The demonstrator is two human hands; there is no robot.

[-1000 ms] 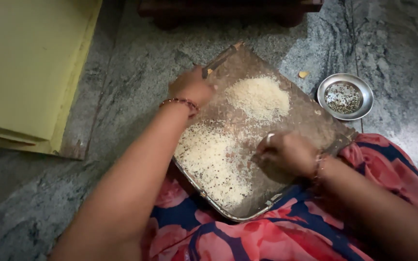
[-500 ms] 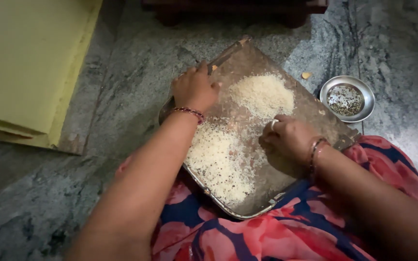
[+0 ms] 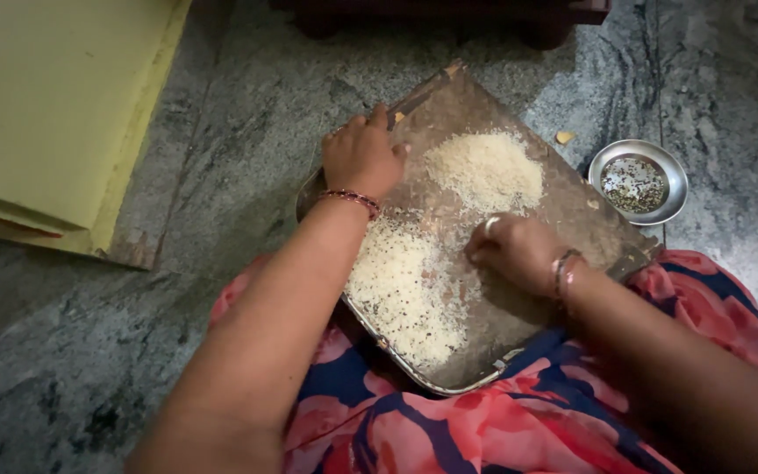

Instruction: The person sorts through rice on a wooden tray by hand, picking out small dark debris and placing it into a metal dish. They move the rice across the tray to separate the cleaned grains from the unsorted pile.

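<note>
- The grey stone floor [image 3: 116,351] takes up most of the view, with a pale yellow board [image 3: 54,114] lying flat at the upper left.
- A flat metal tray [image 3: 572,219] rests tilted across the person's lap, on red-and-blue flowered cloth [image 3: 449,430]; its far corner points away from the body.
- Two heaps of rice lie on it — a cleaner far heap [image 3: 484,168] near the top corner and a wider, speckled near heap [image 3: 405,294] toward the lap.
- The left hand [image 3: 361,158] is closed over the tray's left edge, steadying it.
- The right hand [image 3: 515,250] sits between the two heaps, fingers curled down onto the metal; whether they pinch a grain I cannot tell.
- A small steel bowl [image 3: 640,183] stands on the floor just beside the tray's right edge, holding dark bits.
- By the look of it the step in hand is sorting — picking through the near heap. The next move likely calls for a fine fingertip touch while the tray is held level.
</note>
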